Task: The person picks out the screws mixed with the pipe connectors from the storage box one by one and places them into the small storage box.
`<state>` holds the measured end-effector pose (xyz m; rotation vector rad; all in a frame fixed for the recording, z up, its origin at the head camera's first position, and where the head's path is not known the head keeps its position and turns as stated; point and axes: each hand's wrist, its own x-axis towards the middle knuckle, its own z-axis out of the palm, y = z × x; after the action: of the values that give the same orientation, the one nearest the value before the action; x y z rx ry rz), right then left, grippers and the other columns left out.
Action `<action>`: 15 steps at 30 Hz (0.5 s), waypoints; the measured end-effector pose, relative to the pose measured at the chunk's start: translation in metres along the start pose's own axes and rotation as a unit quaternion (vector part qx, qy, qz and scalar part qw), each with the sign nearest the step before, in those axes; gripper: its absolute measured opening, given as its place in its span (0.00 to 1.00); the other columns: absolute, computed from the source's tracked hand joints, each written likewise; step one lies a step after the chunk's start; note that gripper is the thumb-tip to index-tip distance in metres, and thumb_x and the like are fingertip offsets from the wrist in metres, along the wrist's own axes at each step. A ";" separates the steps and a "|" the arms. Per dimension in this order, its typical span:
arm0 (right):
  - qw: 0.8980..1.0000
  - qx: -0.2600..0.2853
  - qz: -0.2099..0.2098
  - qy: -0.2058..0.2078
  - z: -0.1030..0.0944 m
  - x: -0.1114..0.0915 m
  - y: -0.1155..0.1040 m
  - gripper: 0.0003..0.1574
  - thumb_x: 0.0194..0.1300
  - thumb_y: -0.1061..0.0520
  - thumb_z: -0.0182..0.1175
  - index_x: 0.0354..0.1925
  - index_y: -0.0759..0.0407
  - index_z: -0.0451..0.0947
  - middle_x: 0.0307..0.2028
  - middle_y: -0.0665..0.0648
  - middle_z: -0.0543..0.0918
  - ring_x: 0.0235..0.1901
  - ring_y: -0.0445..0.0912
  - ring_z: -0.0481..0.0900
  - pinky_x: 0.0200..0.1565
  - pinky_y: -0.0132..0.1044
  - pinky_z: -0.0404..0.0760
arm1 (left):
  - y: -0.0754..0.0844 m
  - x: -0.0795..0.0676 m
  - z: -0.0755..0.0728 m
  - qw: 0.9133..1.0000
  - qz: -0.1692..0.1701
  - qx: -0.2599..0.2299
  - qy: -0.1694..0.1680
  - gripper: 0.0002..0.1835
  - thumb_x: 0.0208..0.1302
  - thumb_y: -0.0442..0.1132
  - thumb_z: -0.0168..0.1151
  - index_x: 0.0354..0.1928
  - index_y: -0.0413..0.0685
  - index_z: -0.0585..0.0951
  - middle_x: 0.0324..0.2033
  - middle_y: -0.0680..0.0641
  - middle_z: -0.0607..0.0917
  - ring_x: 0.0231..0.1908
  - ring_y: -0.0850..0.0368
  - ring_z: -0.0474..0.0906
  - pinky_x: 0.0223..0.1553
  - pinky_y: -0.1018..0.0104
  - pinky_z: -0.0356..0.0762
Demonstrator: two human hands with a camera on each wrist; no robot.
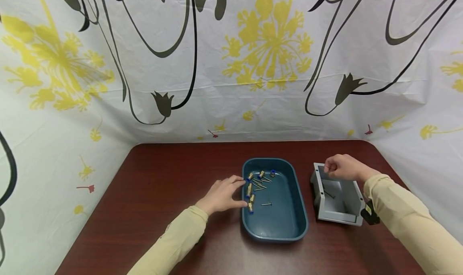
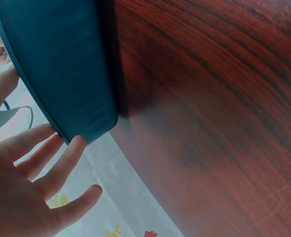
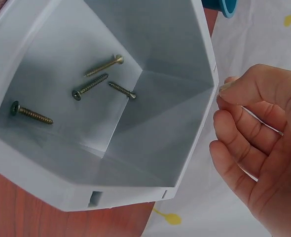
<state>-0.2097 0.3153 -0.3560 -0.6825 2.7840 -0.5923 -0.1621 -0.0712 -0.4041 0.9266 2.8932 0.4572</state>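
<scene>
Four screws (image 3: 92, 86): They are lying on the bottom of the gray bin (image 1: 338, 217); three are resting near each other, and one is resting off by itself.
Gray bin: It is sitting on the right part of the desk (image 1: 181, 170), just beside the blue tray (image 1: 283, 218).
Right hand (image 1: 343, 167): It is hanging above the far end of the gray bin. Its thumb is pressing on the pointing finger, and its other fingers are curling in.
Left hand (image 1: 222, 194): It is resting at the left side of the blue tray, with fingers spread apart and some tips touching the rim.
Blue tray: It is holding brass fittings (image 1: 249, 190) with blue ends, mostly lying along the left side. A small pile of screws (image 1: 259, 184) is lying beside them, and one lone screw (image 1: 266, 204) is lying closer to the front.
Cloth (image 1: 202, 106): It is hanging behind the desk, white with big yellow flowers.
</scene>
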 end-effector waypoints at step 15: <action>1.000 0.007 -0.030 0.001 -0.002 0.013 -0.026 0.08 0.48 0.70 0.55 0.26 0.58 0.74 0.20 0.48 0.73 0.22 0.41 0.69 0.25 0.36 0.69 | 0.000 -0.001 0.000 1.000 -0.003 -0.007 -0.002 0.36 0.48 0.59 0.62 0.58 0.48 0.70 0.54 0.50 0.69 0.51 0.56 0.68 0.50 0.55 0.62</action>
<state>-0.2111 0.2891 -0.3442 -0.7665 2.7667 -0.6252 -0.1616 -0.0716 -0.4039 0.9166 2.8841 0.4726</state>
